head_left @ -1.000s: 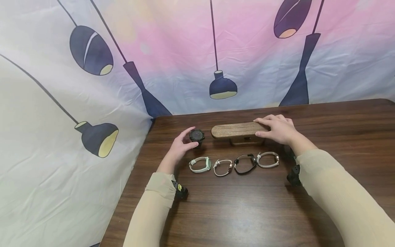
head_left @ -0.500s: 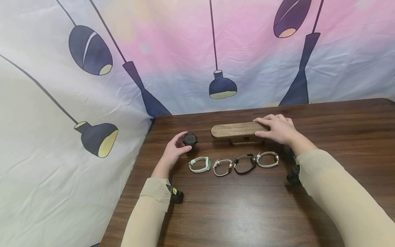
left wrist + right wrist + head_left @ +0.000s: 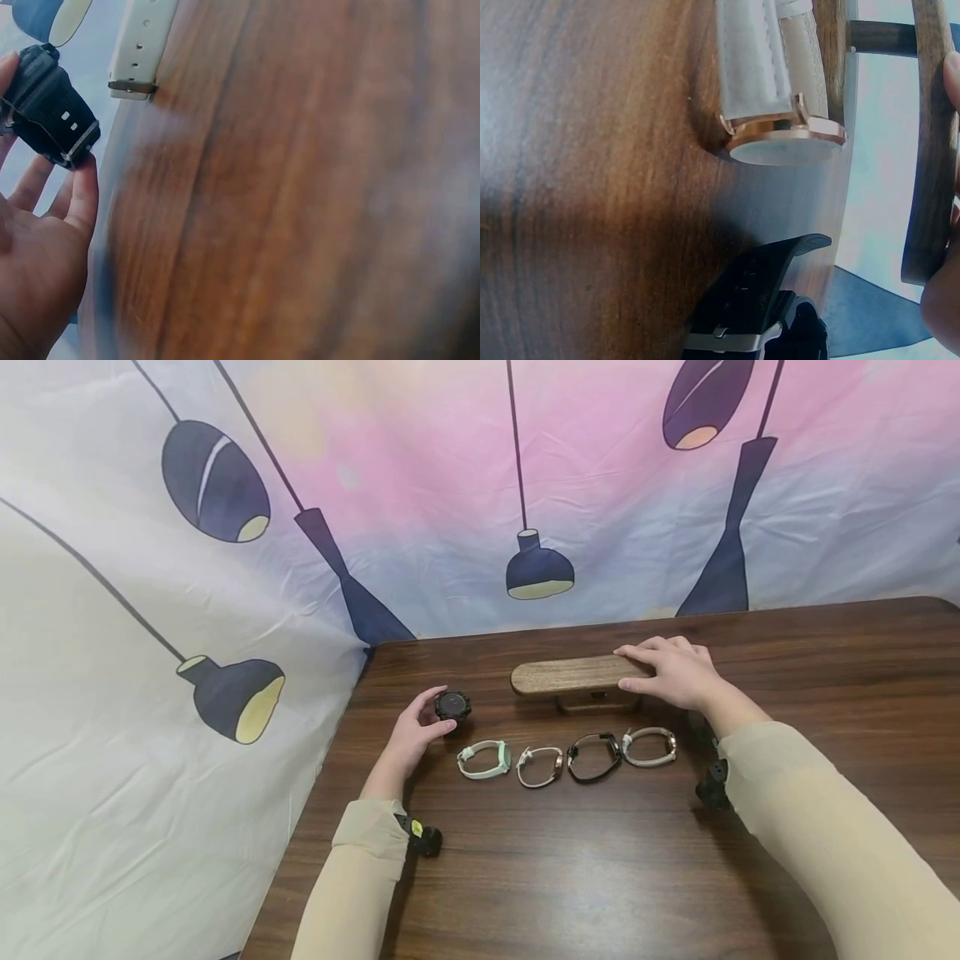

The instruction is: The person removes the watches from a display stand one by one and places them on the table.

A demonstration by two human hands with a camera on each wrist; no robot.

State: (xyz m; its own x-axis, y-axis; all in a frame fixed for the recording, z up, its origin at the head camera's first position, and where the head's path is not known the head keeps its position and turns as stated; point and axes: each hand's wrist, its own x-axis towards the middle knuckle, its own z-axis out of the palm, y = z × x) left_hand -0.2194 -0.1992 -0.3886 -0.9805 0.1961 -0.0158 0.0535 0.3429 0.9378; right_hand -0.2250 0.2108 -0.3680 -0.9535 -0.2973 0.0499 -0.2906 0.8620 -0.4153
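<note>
In the head view my left hand pinches a chunky black wristwatch between thumb and fingers, its dial facing up. The left wrist view shows its black strap and buckle against the fingertips. My right hand grips the right end of a wooden display stand, thumb in front and fingers over the top. This stand has a long round-ended bar above a smaller base. Part of the bar also shows in the right wrist view, with fingertips at the frame's edge.
In front of the stand several looped watches lie in a row: a mint one, a white one with a rose-gold case, a black one and a pale one. Behind the brown table hangs a lamp-print cloth.
My left hand has moved left and slightly toward me with the black wristwatch, away from the stand. The right hand and the row of watches stay put.
</note>
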